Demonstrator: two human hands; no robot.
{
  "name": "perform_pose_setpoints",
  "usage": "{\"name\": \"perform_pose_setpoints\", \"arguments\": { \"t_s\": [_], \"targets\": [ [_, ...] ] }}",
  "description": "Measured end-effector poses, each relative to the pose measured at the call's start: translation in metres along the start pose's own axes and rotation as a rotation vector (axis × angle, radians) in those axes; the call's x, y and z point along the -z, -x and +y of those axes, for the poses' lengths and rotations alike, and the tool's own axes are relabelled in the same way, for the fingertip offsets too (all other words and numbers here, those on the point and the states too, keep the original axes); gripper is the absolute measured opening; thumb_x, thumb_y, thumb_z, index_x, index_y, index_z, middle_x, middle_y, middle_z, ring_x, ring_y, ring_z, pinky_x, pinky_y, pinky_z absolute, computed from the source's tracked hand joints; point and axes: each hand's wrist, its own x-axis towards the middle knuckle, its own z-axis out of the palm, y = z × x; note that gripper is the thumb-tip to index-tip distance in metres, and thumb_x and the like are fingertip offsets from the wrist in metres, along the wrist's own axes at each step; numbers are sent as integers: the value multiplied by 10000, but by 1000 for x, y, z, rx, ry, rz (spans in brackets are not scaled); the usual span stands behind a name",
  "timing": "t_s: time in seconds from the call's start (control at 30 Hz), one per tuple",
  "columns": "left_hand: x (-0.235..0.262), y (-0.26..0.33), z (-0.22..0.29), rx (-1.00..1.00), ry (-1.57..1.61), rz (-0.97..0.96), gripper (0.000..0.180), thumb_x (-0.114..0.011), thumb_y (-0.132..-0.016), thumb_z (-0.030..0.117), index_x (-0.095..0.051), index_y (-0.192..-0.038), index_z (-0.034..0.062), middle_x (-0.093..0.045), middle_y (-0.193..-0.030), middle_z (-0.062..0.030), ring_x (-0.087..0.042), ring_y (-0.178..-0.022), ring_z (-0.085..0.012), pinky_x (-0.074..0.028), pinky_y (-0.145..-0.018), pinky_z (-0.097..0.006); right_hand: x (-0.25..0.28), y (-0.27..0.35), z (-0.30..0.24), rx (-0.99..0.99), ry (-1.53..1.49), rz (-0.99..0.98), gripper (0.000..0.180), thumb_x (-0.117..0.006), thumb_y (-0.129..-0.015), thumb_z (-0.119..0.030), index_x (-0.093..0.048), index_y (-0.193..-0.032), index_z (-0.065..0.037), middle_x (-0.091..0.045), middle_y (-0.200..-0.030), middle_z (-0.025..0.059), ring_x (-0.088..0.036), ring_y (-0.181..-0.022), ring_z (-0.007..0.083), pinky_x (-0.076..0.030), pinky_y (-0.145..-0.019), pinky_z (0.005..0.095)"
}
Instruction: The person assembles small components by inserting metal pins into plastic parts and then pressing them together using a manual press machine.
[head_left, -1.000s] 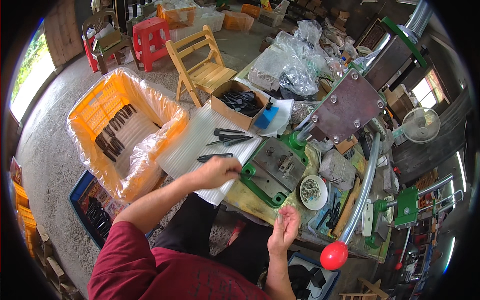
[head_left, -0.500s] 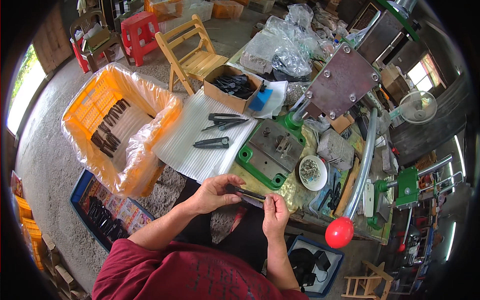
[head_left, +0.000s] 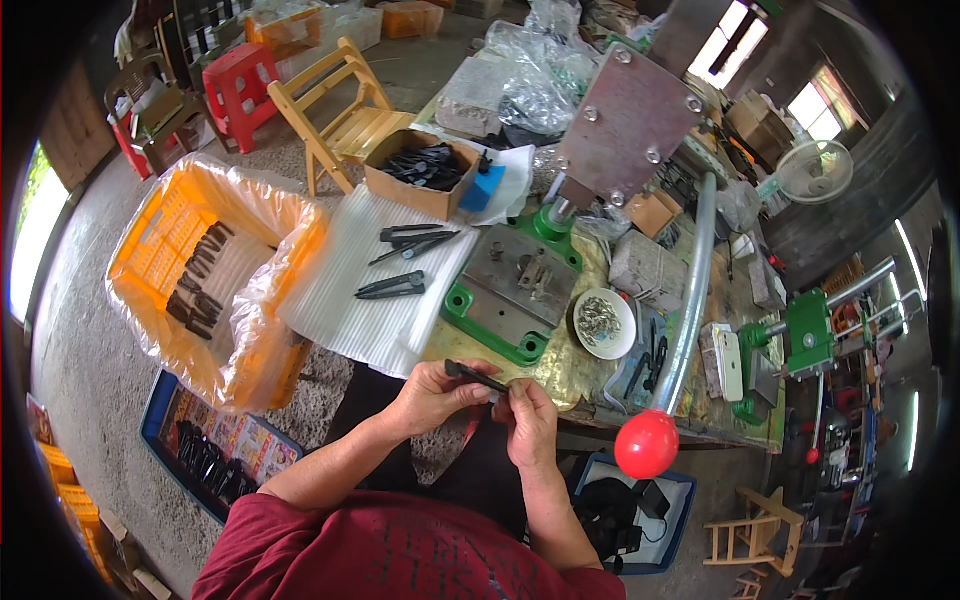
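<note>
My left hand (head_left: 428,398) is closed, pinching one end of a slim black bar-like piece (head_left: 474,377) between thumb and fingers. The other end sits in the closed fingers of my right hand (head_left: 530,424), which cover it. Both hands are in front of my body, at the near edge of the bench. Beyond them a white ribbed foam sheet (head_left: 335,290) carries several similar black pieces (head_left: 392,286), some paired in a narrow V. To its right stands a hand press with a green and steel base (head_left: 512,292).
A plastic-lined yellow crate (head_left: 160,240) with rows of dark pieces stands left. A carton (head_left: 408,198) of black parts is at the back. A white bowl (head_left: 608,350) of small metal parts sits right of the press. The press lever's red knob (head_left: 646,445) juts out near my right.
My right hand has come closer to my left along the black piece, covering more of it. The whole view has shifted, with the bench things appearing further left.
</note>
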Motion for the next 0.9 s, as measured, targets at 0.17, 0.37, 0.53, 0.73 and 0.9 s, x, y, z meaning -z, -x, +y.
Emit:
{"name": "perform_pose_setpoints", "arguments": {
  "t_s": [0.17, 0.37, 0.53, 0.73, 0.9],
  "targets": [
    [-9, -8, -9, -39, -154, -16, 198, -583, -769, 78, -569, -948, -6, -583, -779, -15, -529, -688, -66, -439, -648, -192, 6, -1, 3, 18, 7, -7, 189, -477, -845, -200, -507, -792, -21, -481, -620, 8, -429, -534, 81, -359, -507, 209],
    [2, -6, -17, -33, -145, 131, 106, -559, -789, 79, -557, -870, 9, -557, -760, -8, -505, -704, -64, -428, -666, -211, 44, -16, 3, 306, 608, 262, 118, -487, -835, -127, -528, -820, -18, -448, -636, -28, -398, -578, 46, -329, -521, 182],
    [19, -2, -16, -25, -157, 121, 125, -529, -811, 111, -542, -880, 7, -580, -793, -38, -555, -705, -96, -466, -630, -218, 111, -55, -17, 478, 759, 481, 66, -483, -791, -41, -521, -823, 2, -515, -751, 105, -507, -701, 176, -403, -645, 280],
    [22, 5, -22, 53, -147, 85, 144, -523, -817, 129, -539, -882, 2, -580, -800, -45, -557, -687, -100, -470, -621, -221, 133, -89, -45, 573, 1406, 290, 69, -545, -736, -65, -526, -768, -7, -523, -728, 144, -507, -685, 274, -398, -595, 344],
    [25, 8, -29, 96, -123, 78, 148, -529, -814, 128, -543, -880, -4, -576, -791, -38, -552, -672, -94, -466, -613, -217, 136, -98, -52, 565, 1620, 113, 60, -555, -707, -69, -527, -738, -25, -536, -720, 124, -515, -716, 302, -401, -605, 387]
  ]
}}
